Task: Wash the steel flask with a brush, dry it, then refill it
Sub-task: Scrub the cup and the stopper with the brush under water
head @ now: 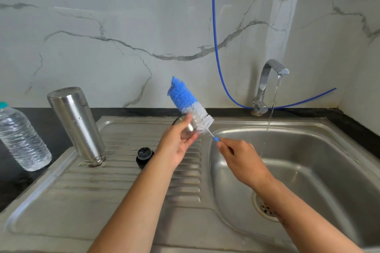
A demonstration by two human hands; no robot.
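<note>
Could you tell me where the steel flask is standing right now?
In the head view, the steel flask stands upside down on the sink's draining board, at left, between the plastic water bottle and the black stopper.

Dark lettering near upper side of inverted steel flask (77, 123), printed along wall; only first characters show, roughly "NO", rest turned out of view. No other readable text anywhere.

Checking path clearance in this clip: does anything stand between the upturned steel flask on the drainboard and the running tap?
Yes. The left hand holding a steel cap and the bottle brush in the right hand lie between the steel flask and the tap.
</note>
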